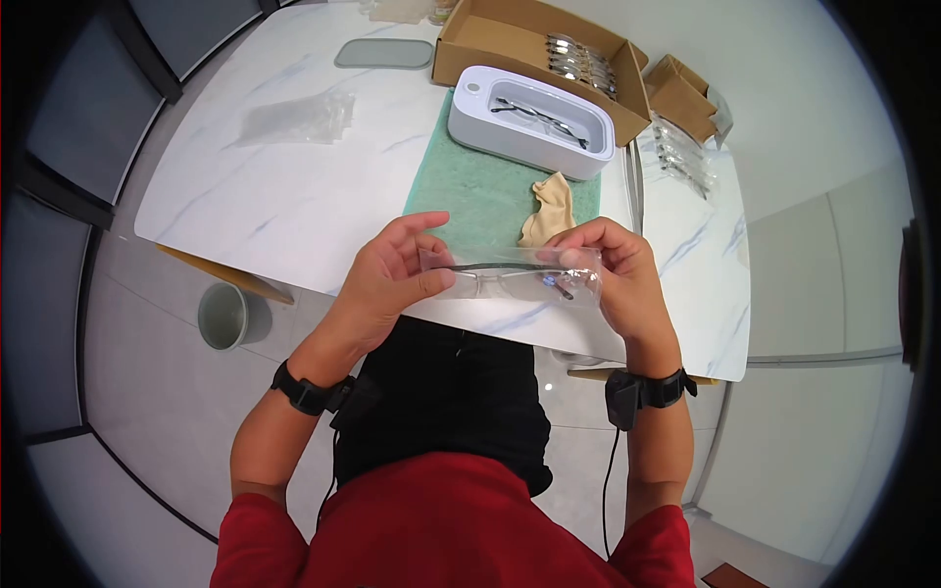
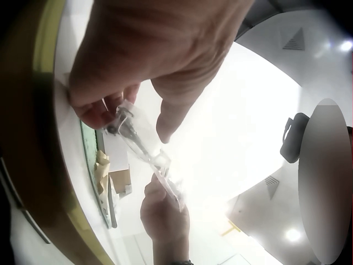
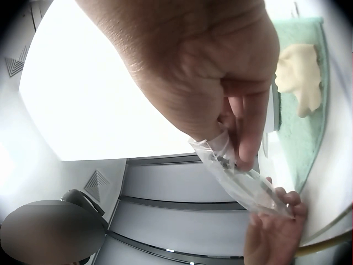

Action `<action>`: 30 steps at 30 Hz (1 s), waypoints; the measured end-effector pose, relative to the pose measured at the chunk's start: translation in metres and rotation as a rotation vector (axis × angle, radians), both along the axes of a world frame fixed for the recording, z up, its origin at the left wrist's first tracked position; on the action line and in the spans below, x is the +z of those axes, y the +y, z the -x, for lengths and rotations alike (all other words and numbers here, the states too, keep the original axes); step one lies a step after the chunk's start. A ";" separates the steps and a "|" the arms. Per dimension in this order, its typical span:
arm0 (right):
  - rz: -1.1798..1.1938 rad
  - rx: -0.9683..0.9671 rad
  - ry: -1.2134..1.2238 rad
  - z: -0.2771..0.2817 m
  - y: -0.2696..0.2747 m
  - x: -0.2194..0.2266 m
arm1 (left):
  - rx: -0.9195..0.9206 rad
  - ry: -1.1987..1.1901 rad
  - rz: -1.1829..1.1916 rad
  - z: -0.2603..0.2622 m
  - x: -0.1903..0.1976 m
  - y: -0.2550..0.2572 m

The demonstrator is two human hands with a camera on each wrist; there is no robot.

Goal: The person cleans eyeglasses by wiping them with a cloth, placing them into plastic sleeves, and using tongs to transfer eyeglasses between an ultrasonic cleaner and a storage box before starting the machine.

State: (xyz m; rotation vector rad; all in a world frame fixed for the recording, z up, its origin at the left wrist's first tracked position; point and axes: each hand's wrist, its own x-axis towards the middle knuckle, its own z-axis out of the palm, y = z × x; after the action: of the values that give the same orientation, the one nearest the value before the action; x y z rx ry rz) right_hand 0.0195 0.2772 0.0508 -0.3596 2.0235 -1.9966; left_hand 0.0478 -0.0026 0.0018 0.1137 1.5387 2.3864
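A pair of glasses in a clear plastic bag (image 1: pixel 505 284) is held level between both hands, close over the table's front edge. My left hand (image 1: pixel 392 269) holds the bag's left end, thumb on the near side and fingers behind, with the index finger raised. At the other end, my right hand (image 1: pixel 622 279) pinches the bag's upper corner between thumb and fingers. The right wrist view shows the crinkled clear bag (image 3: pixel 234 179) running from the right fingertips down to the left hand (image 3: pixel 276 234). A beige cloth (image 1: pixel 551 211) lies just beyond the right hand.
Behind the hands, a white ultrasonic cleaner (image 1: pixel 524 147) with glasses inside stands on a green towel (image 1: pixel 456 186). A cardboard box (image 1: pixel 480 39) with several bagged glasses is at the back. Clear bags (image 1: pixel 299 120) and a grey lid (image 1: pixel 384 54) lie left; more bagged glasses (image 1: pixel 683 157) lie right.
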 end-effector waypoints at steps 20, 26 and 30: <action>-0.418 0.181 0.028 0.013 0.018 0.024 | 0.069 0.138 0.056 0.009 -0.009 0.034; -0.601 0.191 0.204 0.011 0.018 0.026 | 0.088 0.206 0.118 0.009 -0.008 0.056; -0.860 0.140 0.402 -0.001 0.032 0.040 | 0.078 0.247 0.095 0.005 -0.003 0.076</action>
State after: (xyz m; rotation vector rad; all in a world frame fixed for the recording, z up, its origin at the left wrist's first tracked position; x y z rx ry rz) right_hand 0.0208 0.3088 0.0911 -0.6976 2.7572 -0.8634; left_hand 0.0423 0.0739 -0.0009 0.3460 1.7935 2.4284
